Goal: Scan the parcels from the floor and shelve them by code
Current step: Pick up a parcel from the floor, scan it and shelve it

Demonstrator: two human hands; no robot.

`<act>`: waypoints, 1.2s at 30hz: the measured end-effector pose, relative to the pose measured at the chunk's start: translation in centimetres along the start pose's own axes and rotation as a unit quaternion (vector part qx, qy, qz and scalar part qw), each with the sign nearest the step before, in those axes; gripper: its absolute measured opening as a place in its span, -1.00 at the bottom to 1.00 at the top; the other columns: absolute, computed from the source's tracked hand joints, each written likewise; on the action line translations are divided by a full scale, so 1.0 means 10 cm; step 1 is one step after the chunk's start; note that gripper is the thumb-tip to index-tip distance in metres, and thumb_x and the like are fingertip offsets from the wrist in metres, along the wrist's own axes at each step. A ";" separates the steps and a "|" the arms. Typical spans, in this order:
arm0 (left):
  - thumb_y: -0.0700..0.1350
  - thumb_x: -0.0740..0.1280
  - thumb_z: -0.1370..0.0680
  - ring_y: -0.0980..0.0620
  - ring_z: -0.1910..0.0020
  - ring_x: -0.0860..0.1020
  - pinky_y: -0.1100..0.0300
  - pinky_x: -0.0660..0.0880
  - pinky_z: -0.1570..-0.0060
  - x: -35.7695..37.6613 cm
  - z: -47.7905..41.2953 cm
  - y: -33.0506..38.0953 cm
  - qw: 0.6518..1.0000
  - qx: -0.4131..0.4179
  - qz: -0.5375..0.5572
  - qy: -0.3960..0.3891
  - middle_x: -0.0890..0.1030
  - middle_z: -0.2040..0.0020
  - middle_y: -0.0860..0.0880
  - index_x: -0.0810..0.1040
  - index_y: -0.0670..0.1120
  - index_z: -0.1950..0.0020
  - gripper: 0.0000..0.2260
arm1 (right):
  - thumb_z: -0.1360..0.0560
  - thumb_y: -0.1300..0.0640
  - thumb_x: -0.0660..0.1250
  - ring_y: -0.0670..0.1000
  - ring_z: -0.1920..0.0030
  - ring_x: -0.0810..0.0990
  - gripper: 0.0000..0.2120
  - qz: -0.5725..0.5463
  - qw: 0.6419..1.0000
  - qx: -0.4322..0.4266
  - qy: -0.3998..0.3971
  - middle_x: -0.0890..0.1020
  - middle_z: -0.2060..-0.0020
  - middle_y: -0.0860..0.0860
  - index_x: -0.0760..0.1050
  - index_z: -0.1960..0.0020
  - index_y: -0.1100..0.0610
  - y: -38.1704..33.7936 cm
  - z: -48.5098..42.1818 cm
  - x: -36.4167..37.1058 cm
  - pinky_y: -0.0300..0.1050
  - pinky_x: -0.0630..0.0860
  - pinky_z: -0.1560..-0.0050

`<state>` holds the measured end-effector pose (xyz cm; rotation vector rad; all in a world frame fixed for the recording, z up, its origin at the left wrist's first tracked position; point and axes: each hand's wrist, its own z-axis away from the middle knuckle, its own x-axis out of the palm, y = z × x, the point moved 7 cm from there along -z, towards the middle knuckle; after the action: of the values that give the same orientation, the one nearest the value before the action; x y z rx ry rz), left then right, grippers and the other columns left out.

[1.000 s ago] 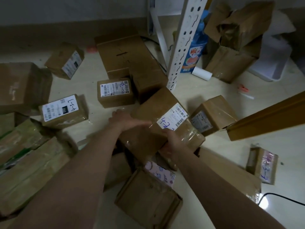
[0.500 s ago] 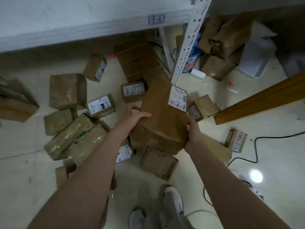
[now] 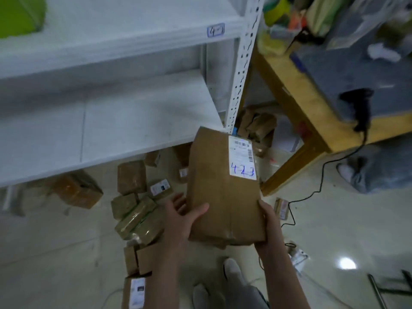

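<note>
I hold a long brown cardboard parcel [image 3: 218,188] up in front of me, above the floor. Its white label [image 3: 242,157] carries a barcode and a blue handwritten code. My left hand [image 3: 182,217] grips the near left corner, thumb on top. My right hand [image 3: 268,221] grips the near right edge. The parcel's far end reaches the front edge of a bare white shelf board [image 3: 124,130]. A small tag [image 3: 215,30] marked in blue sits on the shelf edge above. Several other parcels [image 3: 136,217] lie on the floor below.
A perforated white shelf post [image 3: 242,70] stands just beyond the parcel. To the right is a wooden table [image 3: 296,101] with a black handheld scanner [image 3: 360,108], whose cable [image 3: 312,190] trails across the floor. My feet [image 3: 231,270] are beneath the parcel.
I have lifted the parcel from the floor pile up to shelf height and my view has risen, bringing the shelf boards and the table into sight.
</note>
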<state>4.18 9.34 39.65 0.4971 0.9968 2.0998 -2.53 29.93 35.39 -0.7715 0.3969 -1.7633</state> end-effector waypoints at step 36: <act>-0.11 0.55 -0.38 -0.13 -0.11 0.59 -0.03 0.56 -0.04 2.44 1.03 2.08 0.985 0.107 -0.002 -0.136 0.65 -0.13 -0.09 0.56 -0.18 -0.26 -0.52 | -0.28 -0.10 0.48 0.11 -0.21 0.58 -0.40 0.015 0.946 -0.300 -0.118 0.63 -0.21 0.13 0.58 -0.26 0.11 -3.67 0.39 -0.50 0.08 0.49 -0.25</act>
<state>-14.94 24.34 63.04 0.8651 1.0635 1.8675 -25.37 47.05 59.24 -1.3821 0.7952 -1.5004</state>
